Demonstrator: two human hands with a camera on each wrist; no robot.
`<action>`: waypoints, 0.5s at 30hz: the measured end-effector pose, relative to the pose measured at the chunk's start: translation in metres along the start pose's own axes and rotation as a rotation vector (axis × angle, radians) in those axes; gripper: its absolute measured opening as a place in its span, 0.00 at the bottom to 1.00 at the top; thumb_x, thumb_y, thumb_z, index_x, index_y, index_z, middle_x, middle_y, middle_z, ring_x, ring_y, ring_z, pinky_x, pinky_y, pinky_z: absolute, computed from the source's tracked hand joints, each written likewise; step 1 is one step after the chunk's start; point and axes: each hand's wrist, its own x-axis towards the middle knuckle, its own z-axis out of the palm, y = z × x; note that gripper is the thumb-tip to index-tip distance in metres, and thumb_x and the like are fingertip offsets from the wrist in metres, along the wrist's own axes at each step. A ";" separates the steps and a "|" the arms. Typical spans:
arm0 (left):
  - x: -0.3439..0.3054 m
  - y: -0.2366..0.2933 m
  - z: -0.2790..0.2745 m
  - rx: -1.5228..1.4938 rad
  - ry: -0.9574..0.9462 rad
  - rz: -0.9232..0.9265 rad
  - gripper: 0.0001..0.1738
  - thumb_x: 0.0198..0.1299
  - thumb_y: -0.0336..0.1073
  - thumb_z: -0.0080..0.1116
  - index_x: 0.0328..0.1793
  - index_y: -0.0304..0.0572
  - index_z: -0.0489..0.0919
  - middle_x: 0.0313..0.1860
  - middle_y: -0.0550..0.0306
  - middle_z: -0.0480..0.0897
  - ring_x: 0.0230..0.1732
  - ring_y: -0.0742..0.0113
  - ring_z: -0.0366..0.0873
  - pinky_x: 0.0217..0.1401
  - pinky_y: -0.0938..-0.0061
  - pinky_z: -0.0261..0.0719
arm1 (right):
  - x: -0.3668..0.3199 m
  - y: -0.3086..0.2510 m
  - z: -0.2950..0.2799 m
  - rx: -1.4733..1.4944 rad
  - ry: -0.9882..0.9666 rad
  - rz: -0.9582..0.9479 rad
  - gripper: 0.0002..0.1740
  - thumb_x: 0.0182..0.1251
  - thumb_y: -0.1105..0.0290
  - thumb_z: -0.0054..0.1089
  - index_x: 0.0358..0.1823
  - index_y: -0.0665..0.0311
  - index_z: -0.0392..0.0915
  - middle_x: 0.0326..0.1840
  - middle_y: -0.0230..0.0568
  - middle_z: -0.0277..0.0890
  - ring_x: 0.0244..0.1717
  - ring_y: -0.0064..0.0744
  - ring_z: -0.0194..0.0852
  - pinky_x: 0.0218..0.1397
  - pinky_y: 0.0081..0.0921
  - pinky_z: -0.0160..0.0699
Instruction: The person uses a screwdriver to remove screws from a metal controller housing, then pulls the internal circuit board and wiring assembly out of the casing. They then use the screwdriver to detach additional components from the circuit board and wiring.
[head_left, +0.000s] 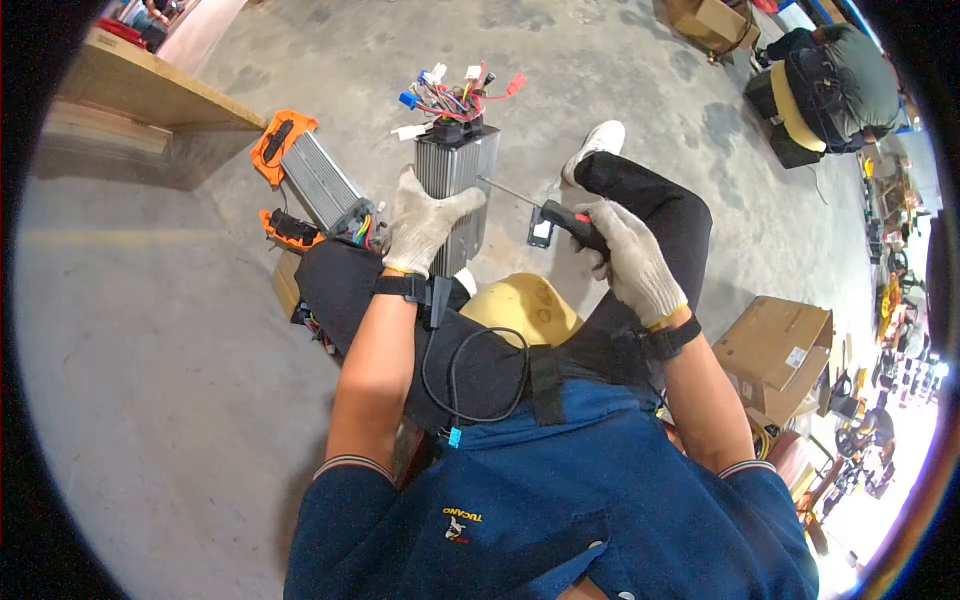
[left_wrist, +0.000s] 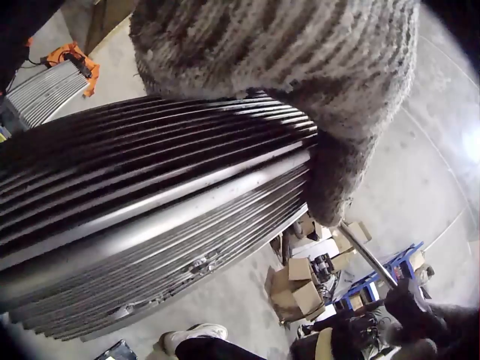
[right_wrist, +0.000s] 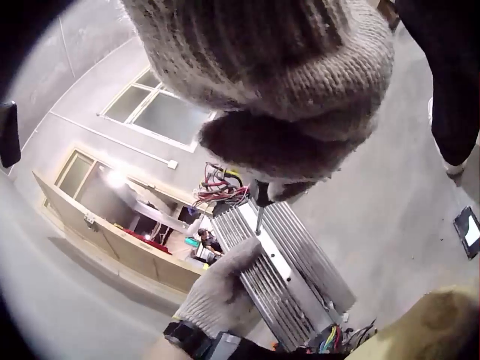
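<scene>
A finned metal motor controller [head_left: 450,160] stands upright before me, a bundle of coloured wires with plugs [head_left: 460,98] sprouting from its top. My gloved left hand [head_left: 425,222] grips its lower side, thumb stretched across the fins. In my gloved right hand [head_left: 632,262] is a screwdriver [head_left: 575,225] with a black and red handle. Its shaft points left, the tip right at the controller's side, just above the left thumb. The right wrist view shows the shaft [right_wrist: 259,219] meeting a smooth strip with screw holes between the fins.
Left of the hands lies a second finned controller [head_left: 325,182] with orange-framed parts [head_left: 272,150] beside it. A phone [head_left: 541,233] is on the floor between my legs, near a yellow stool [head_left: 525,303]. A cardboard box [head_left: 770,345] stands at right; another person [head_left: 855,85] sits further off.
</scene>
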 end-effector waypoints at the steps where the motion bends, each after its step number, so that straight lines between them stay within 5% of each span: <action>1: -0.001 0.001 0.000 0.000 0.000 -0.001 0.38 0.50 0.42 0.86 0.65 0.31 0.83 0.52 0.44 0.93 0.49 0.55 0.92 0.58 0.61 0.89 | 0.001 0.005 -0.001 -0.095 0.010 -0.150 0.22 0.90 0.52 0.53 0.65 0.64 0.82 0.40 0.34 0.83 0.29 0.19 0.77 0.32 0.23 0.79; 7: -0.005 0.005 0.002 -0.009 0.029 -0.049 0.40 0.50 0.44 0.87 0.66 0.30 0.81 0.53 0.45 0.93 0.49 0.56 0.92 0.58 0.61 0.89 | -0.010 0.006 0.005 -0.254 0.168 -0.314 0.20 0.78 0.64 0.68 0.62 0.71 0.83 0.46 0.37 0.85 0.42 0.23 0.84 0.48 0.25 0.84; 13: -0.008 0.014 -0.001 -0.021 0.019 -0.062 0.41 0.50 0.45 0.87 0.65 0.30 0.81 0.53 0.44 0.92 0.50 0.56 0.92 0.59 0.62 0.88 | 0.005 0.018 0.014 -0.269 0.299 -0.573 0.23 0.81 0.59 0.64 0.65 0.71 0.80 0.41 0.38 0.86 0.43 0.26 0.88 0.48 0.26 0.87; 14: -0.006 0.010 -0.001 -0.024 0.013 -0.070 0.41 0.50 0.45 0.87 0.66 0.30 0.81 0.54 0.44 0.92 0.50 0.56 0.92 0.60 0.62 0.88 | 0.003 0.017 0.011 -0.269 0.297 -0.574 0.23 0.81 0.59 0.64 0.65 0.71 0.80 0.41 0.38 0.86 0.43 0.26 0.88 0.48 0.26 0.87; 15: -0.006 0.008 -0.001 -0.027 0.006 -0.079 0.41 0.50 0.45 0.87 0.66 0.30 0.81 0.54 0.44 0.92 0.51 0.55 0.91 0.60 0.62 0.88 | -0.007 0.002 0.013 -0.179 0.234 -0.340 0.23 0.84 0.56 0.60 0.65 0.70 0.80 0.42 0.37 0.85 0.38 0.24 0.83 0.44 0.24 0.84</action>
